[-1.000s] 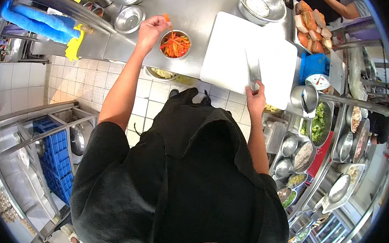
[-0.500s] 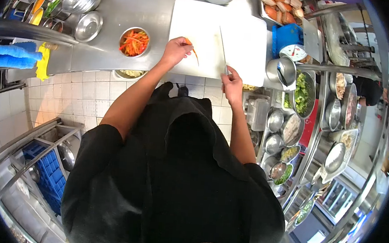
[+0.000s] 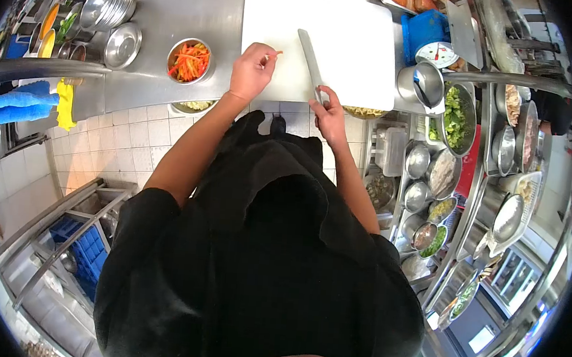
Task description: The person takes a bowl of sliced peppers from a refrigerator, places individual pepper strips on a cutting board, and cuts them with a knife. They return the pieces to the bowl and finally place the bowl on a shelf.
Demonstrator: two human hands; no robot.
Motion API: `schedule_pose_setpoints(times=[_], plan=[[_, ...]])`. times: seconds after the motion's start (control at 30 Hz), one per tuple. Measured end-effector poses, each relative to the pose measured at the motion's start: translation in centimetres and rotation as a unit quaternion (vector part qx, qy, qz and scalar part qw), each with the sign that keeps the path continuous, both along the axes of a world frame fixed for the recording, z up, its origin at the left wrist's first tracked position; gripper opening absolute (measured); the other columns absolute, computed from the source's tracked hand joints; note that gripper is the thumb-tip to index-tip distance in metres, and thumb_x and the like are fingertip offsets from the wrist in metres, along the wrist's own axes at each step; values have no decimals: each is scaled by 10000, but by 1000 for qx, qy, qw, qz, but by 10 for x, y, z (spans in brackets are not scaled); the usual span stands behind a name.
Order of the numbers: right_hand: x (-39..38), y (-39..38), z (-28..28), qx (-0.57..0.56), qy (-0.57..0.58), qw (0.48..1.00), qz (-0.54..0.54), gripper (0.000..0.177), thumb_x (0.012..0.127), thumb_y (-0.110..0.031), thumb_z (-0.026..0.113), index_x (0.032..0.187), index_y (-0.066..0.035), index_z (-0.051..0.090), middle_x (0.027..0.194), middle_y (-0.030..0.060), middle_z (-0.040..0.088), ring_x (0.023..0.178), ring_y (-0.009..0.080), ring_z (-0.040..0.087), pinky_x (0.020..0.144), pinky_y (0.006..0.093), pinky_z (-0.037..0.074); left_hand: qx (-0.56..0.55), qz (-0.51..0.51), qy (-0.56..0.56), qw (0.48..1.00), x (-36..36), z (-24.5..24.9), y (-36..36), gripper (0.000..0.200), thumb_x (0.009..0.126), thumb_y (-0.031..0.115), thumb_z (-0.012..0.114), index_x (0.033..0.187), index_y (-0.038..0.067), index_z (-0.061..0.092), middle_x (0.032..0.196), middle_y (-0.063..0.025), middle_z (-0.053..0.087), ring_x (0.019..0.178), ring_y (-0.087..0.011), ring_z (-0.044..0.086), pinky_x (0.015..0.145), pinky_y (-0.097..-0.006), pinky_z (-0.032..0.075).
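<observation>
My left hand (image 3: 250, 73) is closed over the left part of a white cutting board (image 3: 364, 51). Its fingers pinch an orange vegetable strip (image 3: 279, 52), of which only a short end shows. A knife (image 3: 310, 57) with a long, broad blade is gripped by my right hand (image 3: 330, 116) at the board's front edge. The blade points away from me, tilted slightly left, with its broad side visible. Left of the board stands a metal bowl (image 3: 207, 73) holding orange and red vegetable strips (image 3: 189, 61).
Stacked metal bowls (image 3: 107, 7) and a single metal bowl (image 3: 122, 46) stand at the counter's left. Right of the board are a metal pot (image 3: 428, 79), a dial scale (image 3: 435, 53) and a bowl of chopped greens (image 3: 457, 117). A metal rail (image 3: 41, 72) crosses at left.
The knife has swung left and turned its broad side up. The orange strip, which hung long from my left hand, now shows only a short end. The camera view has shifted slightly.
</observation>
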State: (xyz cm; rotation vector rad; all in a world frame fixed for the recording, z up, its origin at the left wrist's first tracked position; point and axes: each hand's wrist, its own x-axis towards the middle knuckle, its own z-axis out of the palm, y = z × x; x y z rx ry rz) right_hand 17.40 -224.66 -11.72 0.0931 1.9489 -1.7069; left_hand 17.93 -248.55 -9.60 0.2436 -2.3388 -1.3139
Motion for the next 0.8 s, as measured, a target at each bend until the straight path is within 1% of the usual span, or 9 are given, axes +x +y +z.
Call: schedule_pose_setpoints(times=[0.07,0.13,0.23,0.27,0.47,0.6,0.7,0.73,0.8], plan=[[1,-1,-6,-2,8,1000,-6,470,927,-149,665,1358,-41,511,646,-1,492,493,85,428,444,271,343,-97,-22,47,994,8,-8,2,49,839,56,684,879,77,667,930,-59,677,731,-236,665,628,-351,540],[-1,0,13,-33,-32,998,-34,476,940,-140,643,1371,-7,493,641,7,500,467,90,424,420,269,327,-196,-68,70,976,13,-29,6,64,816,80,697,865,91,657,940,-49,668,777,-260,656,674,-372,544],[1,9,12,-91,-76,991,-62,523,968,-134,602,1432,40,434,626,19,519,420,104,429,374,264,313,-218,-121,26,968,31,-46,14,90,785,110,705,848,105,641,920,-41,660,792,-258,649,716,-377,540],[2,14,10,-88,-78,991,-56,531,971,-140,603,1442,32,429,631,18,522,424,103,434,377,264,323,-221,-117,36,968,36,-50,16,92,782,116,698,861,108,653,921,-34,656,792,-254,641,702,-384,533],[7,15,20,-40,-83,994,-52,491,994,-190,588,1430,6,475,649,14,527,457,100,469,408,259,369,-254,-161,-28,953,47,-35,9,226,825,144,712,1042,84,719,1037,-66,692,978,-265,650,879,-396,501],[9,15,22,-3,-38,999,-29,454,1032,-265,533,1401,-2,517,651,14,521,458,104,477,416,263,386,-240,-180,-36,953,44,-48,5,205,852,159,708,1038,78,729,1067,-64,696,987,-264,648,889,-387,488],[15,14,29,2,-48,998,-31,433,1059,-338,477,1372,-46,547,652,10,528,404,99,443,359,254,336,-238,-171,-23,956,41,-52,9,169,865,156,696,1009,78,737,1086,-54,700,985,-252,649,876,-383,487],[19,13,28,14,-52,998,-36,455,1063,-393,453,1344,-54,568,639,15,523,405,107,445,375,262,355,-243,-169,-17,955,39,-52,10,160,867,153,692,1001,80,739,1091,-50,701,983,-247,649,873,-383,488],[24,11,20,8,-54,998,-24,439,1063,-400,453,1287,-49,593,632,22,524,405,114,449,372,272,355,-250,-165,-10,954,38,-55,12,143,872,149,680,983,84,742,1095,-42,703,977,-239,650,869,-380,489]])
